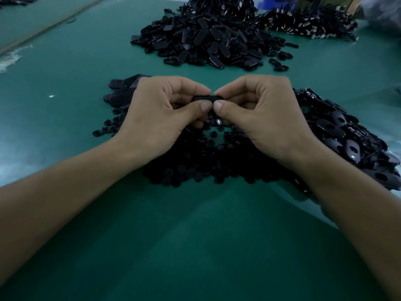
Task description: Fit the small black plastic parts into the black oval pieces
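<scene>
**A:** Item one?

**B:** One black oval piece, held edge-on above the table, centre of view. The left hand pinches its left end and the right hand pinches its right end. Both hands have curled fingers, and the thumb tips nearly touch over the piece's near side.

**A:** Small part fitted in it?

**B:** Cannot tell; the thumbs cover the middle.

**A:** Item two?

**B:** Small black plastic parts, a loose heap lying directly beneath and between both wrists. One of them, just under the right thumb, shows a bright spot. A few strays lie left of the left hand.

**A:** Item three?

**B:** Oval pieces, right-hand heap, glossy, several showing a keyhole-shaped opening. It lies just beside the right wrist and runs out to the frame edge.

**A:** Item four?

**B:** Oval pieces, small cluster, partly hidden behind the left hand.

**A:** Farther out?

**B:** A large mound of oval pieces at table centre, well apart from the hands. To its right is another dark heap with pale metallic glints; contents too small to tell.

**A:** Surface?

**B:** Green table, with one white speck at left.
</scene>
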A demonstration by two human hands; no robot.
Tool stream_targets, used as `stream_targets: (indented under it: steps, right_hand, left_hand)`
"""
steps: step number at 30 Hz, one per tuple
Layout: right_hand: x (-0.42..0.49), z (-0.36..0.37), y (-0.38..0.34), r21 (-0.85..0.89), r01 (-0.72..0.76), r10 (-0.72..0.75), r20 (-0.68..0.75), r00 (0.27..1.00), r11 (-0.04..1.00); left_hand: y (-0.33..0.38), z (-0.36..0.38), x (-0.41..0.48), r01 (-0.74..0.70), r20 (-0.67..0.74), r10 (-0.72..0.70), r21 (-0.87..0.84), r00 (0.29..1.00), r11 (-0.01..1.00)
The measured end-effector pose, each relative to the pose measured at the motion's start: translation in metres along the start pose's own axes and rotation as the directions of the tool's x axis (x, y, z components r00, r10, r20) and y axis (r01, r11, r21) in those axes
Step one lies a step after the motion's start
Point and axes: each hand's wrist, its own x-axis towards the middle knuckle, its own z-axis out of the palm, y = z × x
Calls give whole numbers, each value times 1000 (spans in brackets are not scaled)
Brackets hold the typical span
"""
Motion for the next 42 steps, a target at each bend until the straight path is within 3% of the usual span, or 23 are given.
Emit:
stream_targets:
  steps: [16, 22, 26, 29, 35, 42]
  right_hand:
    - [2, -2, 0, 61, 16, -15, -9, 1000, 998]
    - [2, -1, 0, -9, 15, -15, 0, 1000, 1000]
    - [0, 4, -1, -69, 32, -36, -67, 997, 997]
    - [-5, 12, -2, -225, 117, -151, -141, 978, 967]
    - [-6, 15, -3, -490, 255, -370, -152, 917, 834]
    - [-7, 18, -6, -443, 196, -285, -143, 948, 875]
  left_hand:
    - [-1, -2, 1, -23, -2, 23, -13, 1000, 1000]
    - [-1, -3, -1, -56, 28, 54, 46, 998, 997]
    - [-1, -3, 1, -31, -19, 31, 43, 999, 999]
    - [0, -2, 2, 5, -59, -7, -33, 998, 999]
    - [3, 1, 1, 64, -50, -75, -198, 996, 978]
    - [2, 3, 1, 97, -56, -116, -265, 992, 959]
